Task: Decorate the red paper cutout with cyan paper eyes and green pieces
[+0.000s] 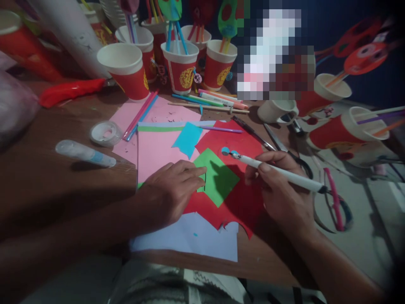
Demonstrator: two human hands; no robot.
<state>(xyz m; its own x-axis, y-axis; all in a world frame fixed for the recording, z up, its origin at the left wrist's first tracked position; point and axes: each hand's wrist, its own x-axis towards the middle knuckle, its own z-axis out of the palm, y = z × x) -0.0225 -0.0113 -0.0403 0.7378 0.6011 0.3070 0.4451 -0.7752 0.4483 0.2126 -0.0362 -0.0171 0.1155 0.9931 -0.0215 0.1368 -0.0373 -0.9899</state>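
My left hand (177, 188) lies with its fingers stretched out on a green square of paper (221, 179). A short black line shows on the green beside the fingertips. In my right hand (286, 190) is a white marker (278, 171), gripped between thumb and fingers, its tip pointing left above red paper (249, 202). Close to the tip are two small blue discs (225, 150). A torn blue piece of paper (188, 138) rests behind the green square. Pink paper (158, 154) and a white sheet (186, 242) lie under and around these.
Red-and-white paper cups (122, 69) with straws and cutouts stand along the back. Scissors (292, 158) lie right of the papers, near a white mug (275, 112). A glue bottle (85, 153) and a tape roll (106, 133) sit left. Pens and straws (215, 101) lie behind.
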